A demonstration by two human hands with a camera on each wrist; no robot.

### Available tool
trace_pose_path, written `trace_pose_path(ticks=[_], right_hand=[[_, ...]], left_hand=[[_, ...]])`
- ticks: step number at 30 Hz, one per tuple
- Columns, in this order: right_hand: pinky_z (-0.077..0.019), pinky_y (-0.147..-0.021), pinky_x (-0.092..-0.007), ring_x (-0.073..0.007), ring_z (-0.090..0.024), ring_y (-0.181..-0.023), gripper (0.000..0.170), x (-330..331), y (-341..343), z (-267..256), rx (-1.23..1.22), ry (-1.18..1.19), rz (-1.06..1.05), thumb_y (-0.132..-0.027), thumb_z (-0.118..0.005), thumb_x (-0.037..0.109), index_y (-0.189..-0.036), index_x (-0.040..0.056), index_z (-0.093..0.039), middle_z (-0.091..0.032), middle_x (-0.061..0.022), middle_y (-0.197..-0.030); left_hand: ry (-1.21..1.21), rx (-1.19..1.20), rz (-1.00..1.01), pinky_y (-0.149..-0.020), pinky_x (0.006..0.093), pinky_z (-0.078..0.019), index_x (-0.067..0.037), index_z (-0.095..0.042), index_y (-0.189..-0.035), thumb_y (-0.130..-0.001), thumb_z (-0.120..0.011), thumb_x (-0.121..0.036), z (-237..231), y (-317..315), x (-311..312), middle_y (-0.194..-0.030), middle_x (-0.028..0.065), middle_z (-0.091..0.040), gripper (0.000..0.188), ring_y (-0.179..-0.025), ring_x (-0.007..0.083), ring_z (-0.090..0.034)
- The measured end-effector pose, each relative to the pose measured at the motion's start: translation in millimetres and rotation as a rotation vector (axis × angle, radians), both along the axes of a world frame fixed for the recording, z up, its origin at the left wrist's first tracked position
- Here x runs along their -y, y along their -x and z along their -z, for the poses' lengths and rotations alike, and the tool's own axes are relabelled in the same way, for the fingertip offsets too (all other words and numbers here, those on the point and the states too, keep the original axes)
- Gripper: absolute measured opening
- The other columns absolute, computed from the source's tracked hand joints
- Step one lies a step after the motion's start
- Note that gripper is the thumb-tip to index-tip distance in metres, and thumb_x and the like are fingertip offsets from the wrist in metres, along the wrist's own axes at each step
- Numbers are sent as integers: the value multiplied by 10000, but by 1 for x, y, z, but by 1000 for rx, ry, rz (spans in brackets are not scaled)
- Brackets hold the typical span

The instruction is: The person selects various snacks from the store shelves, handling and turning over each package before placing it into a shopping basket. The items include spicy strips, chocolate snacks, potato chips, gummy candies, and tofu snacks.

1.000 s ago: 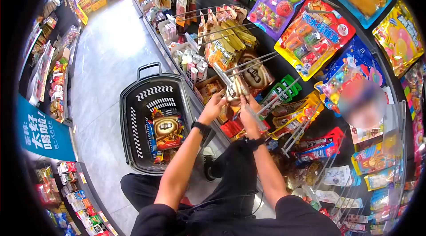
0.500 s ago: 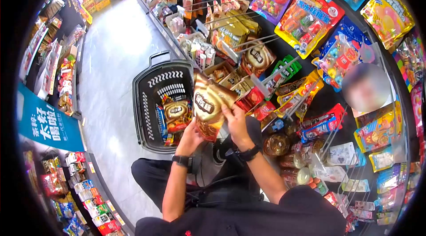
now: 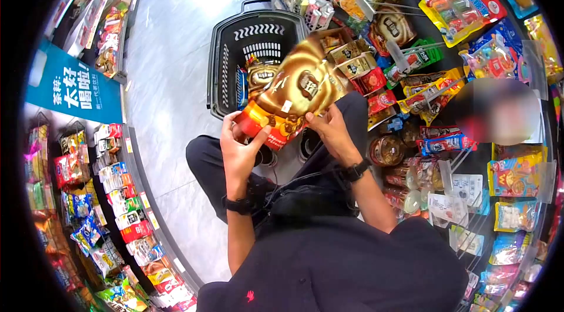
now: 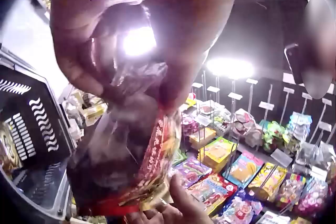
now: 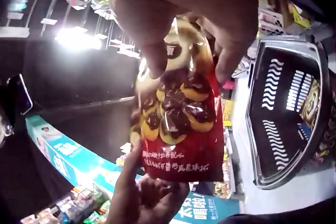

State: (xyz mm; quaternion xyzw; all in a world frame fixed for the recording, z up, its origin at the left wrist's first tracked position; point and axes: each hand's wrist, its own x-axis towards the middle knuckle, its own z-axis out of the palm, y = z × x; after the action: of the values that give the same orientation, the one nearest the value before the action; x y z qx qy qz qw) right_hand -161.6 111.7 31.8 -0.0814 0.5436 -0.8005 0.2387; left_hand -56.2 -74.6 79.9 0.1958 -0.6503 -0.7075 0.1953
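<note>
A gold, brown and red snack bag (image 3: 296, 92) is held in the air above dark trouser legs (image 3: 208, 165), its red lower end pinched between thumb and fingers by the left grip (image 3: 238, 149), its right-hand edge pinched by the right grip (image 3: 333, 135). Both grips are closed narrowly on the bag. Its long axis is slanted, with the red end turned toward the person and the brown top end pointed away and to the right. A black basket (image 3: 212, 77) is set on the floor (image 3: 167, 95) beyond the bag and to its left, and the left grip is placed nearer to it than the right. The next move is judged to turn on that relation, bag to basket. A similar gold bag (image 3: 262, 74) and a blue packet (image 3: 242, 88) are already contained there. The basket's near right corner is covered by the raised bag, and whether its rim is touched cannot be told. The bag's back and the right fingers behind it are hidden from the head camera. In the left wrist view the wrapper is darkened and its small print cannot be read. The scene at far right is obscured by a blurred patch (image 3: 499, 111).
</note>
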Motion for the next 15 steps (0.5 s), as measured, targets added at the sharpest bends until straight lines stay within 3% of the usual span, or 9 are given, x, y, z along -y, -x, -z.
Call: trace_pose_path(ticks=[2,5,6,9,11,13,14,15], right_hand=[[-451,-995,-310,-168,-547,-1158,520,8,-3,5,5,70,20,-916,-684,203,-1305,-21,-423,-534,-122,-1313],[-379,-1101,-431,-286,-460,-1299,467,15,6,-12,-126,250,-98,-989,-537,275,-1369,42,-400,-466,-183,-1403],[-327,-1137,-475,-339,-409,-1340,541,13,17,-14,-33,609,-211,-967,-520,370,-1394,60,-401,-402,-221,-1456],[-357,-1121,-468,-347,-405,-1343,594,10,19,-32,-14,701,-274,-945,-542,359,-1408,24,-381,-393,-246,-1452],[-379,-1110,-426,-309,-464,-1295,590,8,23,-31,58,630,-227,-959,-524,353,-1409,6,-365,-440,-226,-1415],[-427,-1049,-377,-238,-518,-1231,525,5,42,6,-77,324,-200,-953,-565,290,-1369,8,-414,-522,-164,-1332],[-468,-955,-331,-170,-558,-1127,430,-1,41,25,-354,-312,-126,-928,-634,227,-1276,12,-502,-578,-92,-1233],[-481,-915,-323,-164,-573,-1074,410,8,46,18,-263,-354,-121,-908,-668,207,-1233,2,-526,-599,-86,-1177]], left_hand=[[208,-175,-41,-851,285,-497,-1,-485,-1146,-715,-815,-6,0,-8,-5,-1010,109,-667,542,-956,168,-641],[500,-479,-32,-866,334,-491,-56,-539,-981,-615,-834,10,-2,-12,-7,-1020,140,-676,475,-952,248,-642],[552,-532,-41,-855,344,-493,-62,-538,-966,-617,-835,2,-1,-11,-7,-1027,143,-682,463,-946,262,-643],[662,-576,-60,-827,371,-501,-70,-530,-963,-656,-836,-32,8,-8,-4,-1034,148,-692,435,-939,291,-641],[646,-572,-69,-833,368,-501,-71,-526,-971,-666,-837,-37,10,-1,-5,-1035,149,-689,437,-947,292,-640],[418,-492,-20,-890,335,-493,-62,-497,-1059,-695,-818,9,19,9,-4,-1102,125,-649,490,-988,219,-627],[272,-362,-6,-889,321,-494,-50,-486,-1096,-713,-807,18,25,13,1,-1102,112,-638,505,-993,195,-619],[127,-234,9,-887,307,-495,-38,-475,-1133,-730,-797,27,30,18,8,-1103,100,-628,520,-998,170,-612]])
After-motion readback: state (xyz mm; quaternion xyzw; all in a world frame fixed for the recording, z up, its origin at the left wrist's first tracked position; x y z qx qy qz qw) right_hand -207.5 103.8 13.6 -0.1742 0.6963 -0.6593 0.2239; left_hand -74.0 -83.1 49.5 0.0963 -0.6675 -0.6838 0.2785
